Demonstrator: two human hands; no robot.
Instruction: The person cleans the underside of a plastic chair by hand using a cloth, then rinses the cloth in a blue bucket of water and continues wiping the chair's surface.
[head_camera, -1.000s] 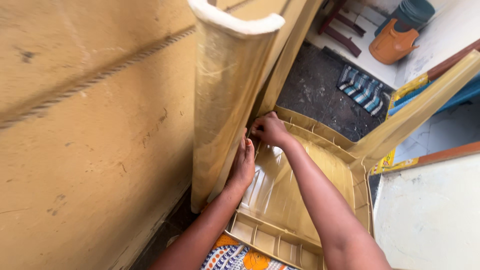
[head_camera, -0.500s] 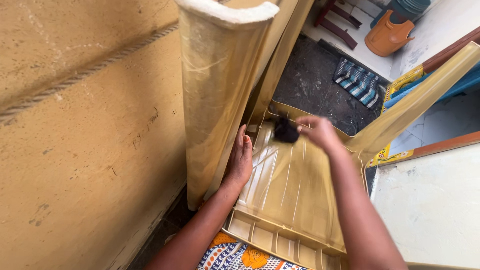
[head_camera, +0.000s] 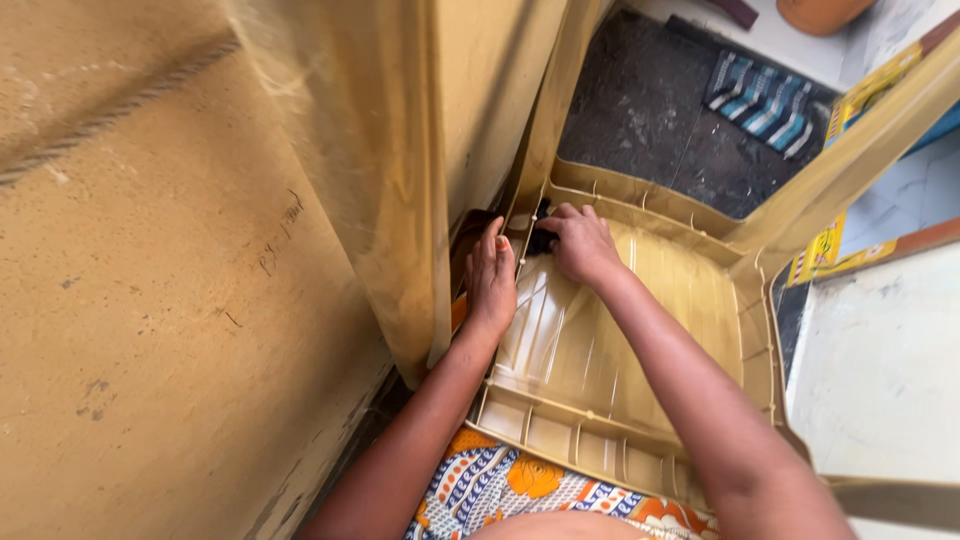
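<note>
An upturned tan plastic chair (head_camera: 640, 300) lies in front of me with its ribbed underside facing up and its legs (head_camera: 400, 170) rising toward the camera. My left hand (head_camera: 490, 280) rests flat against the left edge of the seat underside, fingers together, holding nothing. At the far left corner of the underside, my right hand (head_camera: 580, 243) presses a small black scrubbing pad (head_camera: 541, 238). The pad is mostly hidden under my fingers.
A yellow-brown wall (head_camera: 170, 300) stands close on the left. A striped blue cloth (head_camera: 765, 100) lies on the dark floor beyond the chair. A pale slab surface (head_camera: 880, 370) is at the right. Patterned fabric (head_camera: 520, 490) covers my lap.
My right hand, lifted with the black pad half a second ago, has gone back down to the far left corner of the seat underside. The view has tilted closer; my left hand stays in place.
</note>
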